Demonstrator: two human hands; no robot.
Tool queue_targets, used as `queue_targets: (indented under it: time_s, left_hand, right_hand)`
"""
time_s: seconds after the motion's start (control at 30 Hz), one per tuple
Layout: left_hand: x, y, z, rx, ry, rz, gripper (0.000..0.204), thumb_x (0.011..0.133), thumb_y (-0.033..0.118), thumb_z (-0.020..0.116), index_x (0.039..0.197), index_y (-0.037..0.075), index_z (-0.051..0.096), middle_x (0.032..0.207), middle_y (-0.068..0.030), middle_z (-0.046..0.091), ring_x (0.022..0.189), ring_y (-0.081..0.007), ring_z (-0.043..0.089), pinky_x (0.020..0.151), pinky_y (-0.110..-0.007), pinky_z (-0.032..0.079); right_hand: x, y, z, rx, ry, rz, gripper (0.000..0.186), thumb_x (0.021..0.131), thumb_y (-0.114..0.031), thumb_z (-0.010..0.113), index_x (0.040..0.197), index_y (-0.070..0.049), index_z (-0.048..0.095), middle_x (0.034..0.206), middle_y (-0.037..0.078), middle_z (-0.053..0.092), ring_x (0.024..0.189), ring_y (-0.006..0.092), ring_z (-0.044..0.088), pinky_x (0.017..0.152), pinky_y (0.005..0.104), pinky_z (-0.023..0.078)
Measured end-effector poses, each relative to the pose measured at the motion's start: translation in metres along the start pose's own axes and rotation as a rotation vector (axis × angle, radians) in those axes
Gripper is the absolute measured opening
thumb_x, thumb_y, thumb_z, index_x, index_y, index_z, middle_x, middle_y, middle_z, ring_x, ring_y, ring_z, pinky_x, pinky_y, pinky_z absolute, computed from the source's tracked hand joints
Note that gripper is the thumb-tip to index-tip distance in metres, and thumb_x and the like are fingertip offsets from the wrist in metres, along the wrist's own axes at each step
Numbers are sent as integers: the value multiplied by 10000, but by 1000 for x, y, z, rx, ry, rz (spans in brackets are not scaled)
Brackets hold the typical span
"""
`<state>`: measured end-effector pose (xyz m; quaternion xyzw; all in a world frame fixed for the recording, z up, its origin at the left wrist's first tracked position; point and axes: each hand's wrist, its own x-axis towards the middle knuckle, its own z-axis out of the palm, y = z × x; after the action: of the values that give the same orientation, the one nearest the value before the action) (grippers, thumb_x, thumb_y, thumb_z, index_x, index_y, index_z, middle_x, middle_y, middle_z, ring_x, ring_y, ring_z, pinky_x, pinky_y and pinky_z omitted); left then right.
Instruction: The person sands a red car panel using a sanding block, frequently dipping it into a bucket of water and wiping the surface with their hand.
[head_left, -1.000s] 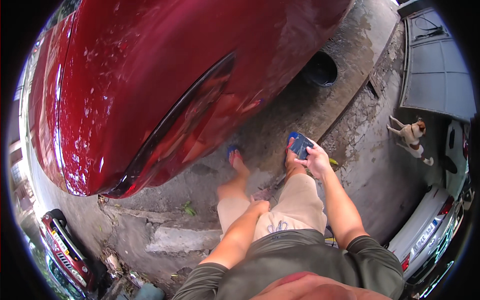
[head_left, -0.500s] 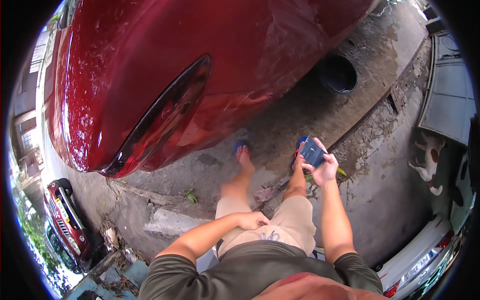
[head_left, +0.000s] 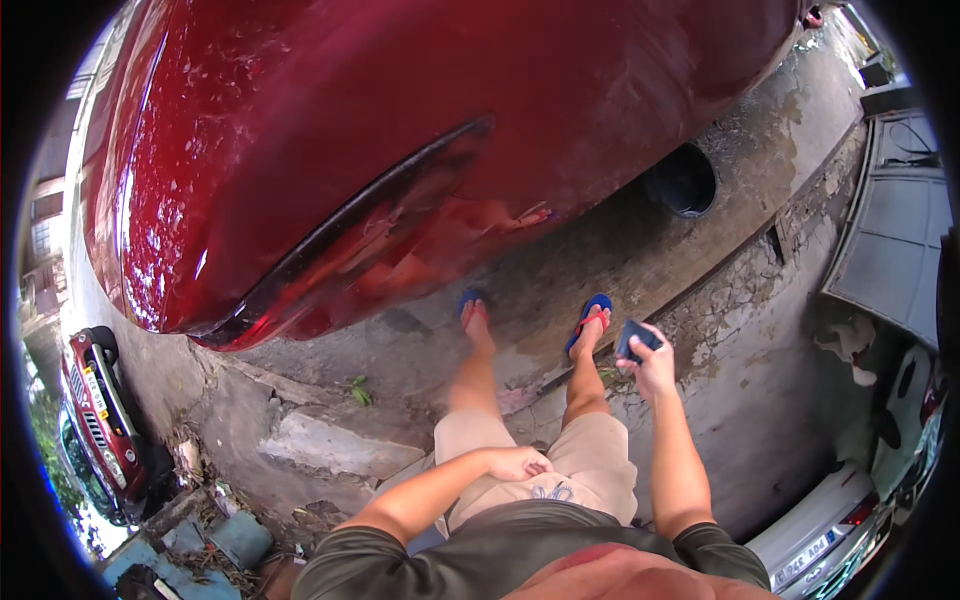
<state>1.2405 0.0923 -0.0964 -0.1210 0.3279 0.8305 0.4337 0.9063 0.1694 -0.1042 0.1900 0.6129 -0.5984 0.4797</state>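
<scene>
Ahead of right hand (head_left: 653,370) gripping dark rectangular slab (head_left: 632,342), red car (head_left: 400,130); left hand (head_left: 516,463) on beige shorts (head_left: 592,465), can't tell if grasping

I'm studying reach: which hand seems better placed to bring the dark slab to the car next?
Probably the right hand: it holds the slab out front; the left hand is at the shorts.
</scene>
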Motion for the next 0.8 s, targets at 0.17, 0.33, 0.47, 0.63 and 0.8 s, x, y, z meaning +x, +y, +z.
queue_targets:
  time_s: [0.17, 0.33, 0.47, 0.63, 0.8]
  left_hand:
    - [28, 7, 16, 80, 105, 49, 347, 809, -171, 514, 1087, -26, 664, 993, -21, 668, 946, -105, 592, 840, -256, 471]
    - [41, 19, 4, 33, 92, 138, 143, 809, -47, 670, 931, 26, 683, 810, 37, 628, 766, -64, 562, 719, -267, 479]
    - [43, 25, 15, -105, 190, 90, 114, 877, 33, 686, 988, 12, 691, 845, 3, 670, 802, -88, 613, 786, -275, 529]
    - [62, 5, 19, 397, 460, 7, 184, 990, 166, 621, 1121, 39, 645, 988, -76, 691, 912, -138, 634, 846, -313, 516]
    - [78, 38, 23, 403, 185, 3, 183, 1002, 211, 626, 1015, 33, 667, 926, -69, 707, 870, -144, 635, 788, -327, 512]
  right_hand:
    - [14, 23, 15, -218, -104, 132, 227, 960, 11, 632, 1181, -40, 632, 860, 93, 681, 602, 185, 648, 505, 319, 555]
    - [29, 26, 25, -304, -103, 153, 121, 965, -42, 664, 1086, -54, 667, 758, 37, 647, 562, 131, 593, 476, 294, 505]
    - [40, 34, 2, -363, -100, 65, 77, 958, -81, 694, 1027, -50, 686, 748, 31, 648, 552, 113, 573, 454, 279, 475]
    - [48, 57, -70, -437, 29, 167, 150, 942, -123, 723, 1055, -32, 687, 732, 54, 643, 470, 138, 546, 392, 289, 434]
    - [57, 91, -184, -689, 226, 211, 148, 944, -123, 714, 1050, -26, 678, 719, 87, 643, 451, 174, 559, 371, 339, 451]
